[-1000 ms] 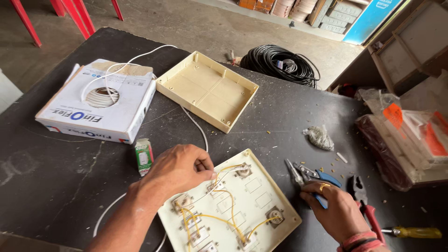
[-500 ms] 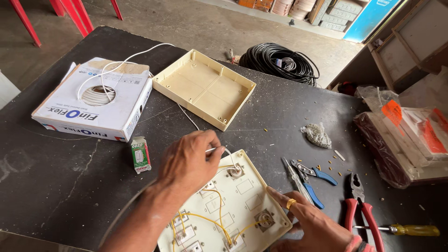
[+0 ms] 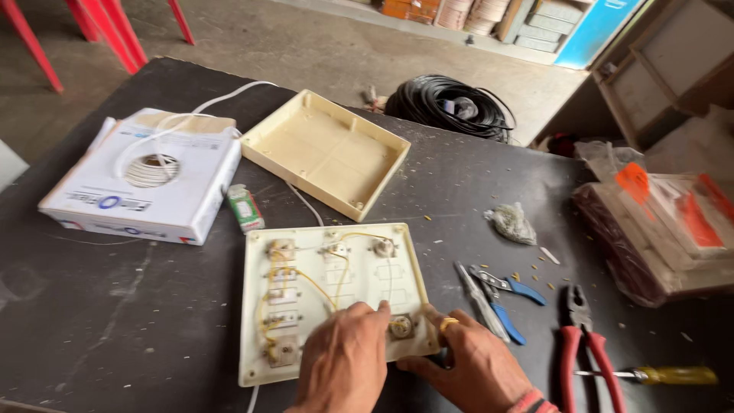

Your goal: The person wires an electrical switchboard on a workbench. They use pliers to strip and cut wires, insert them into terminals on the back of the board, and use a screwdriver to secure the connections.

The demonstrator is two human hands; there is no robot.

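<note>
Dark worktable (image 3: 115, 321): all items are laid on it. White cardboard wire-spool box (image 3: 145, 183), far left. Cream plastic switchboard plate (image 3: 329, 298) (yellow wiring upward) is placed front centre; its near edge is pressed by the left hand (image 3: 348, 363), fingers loosely bent, nothing gripped. The plate's right corner is touched by the right hand (image 3: 474, 367), half open. Red-handled pliers (image 3: 581, 344) are set well right.

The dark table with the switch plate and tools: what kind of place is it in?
Probably an electrician's workshop. Both hands rest on a switch plate wired with yellow wire, red-handled pliers lie beside it, and a black cable coil sits at the table's far edge.
</note>
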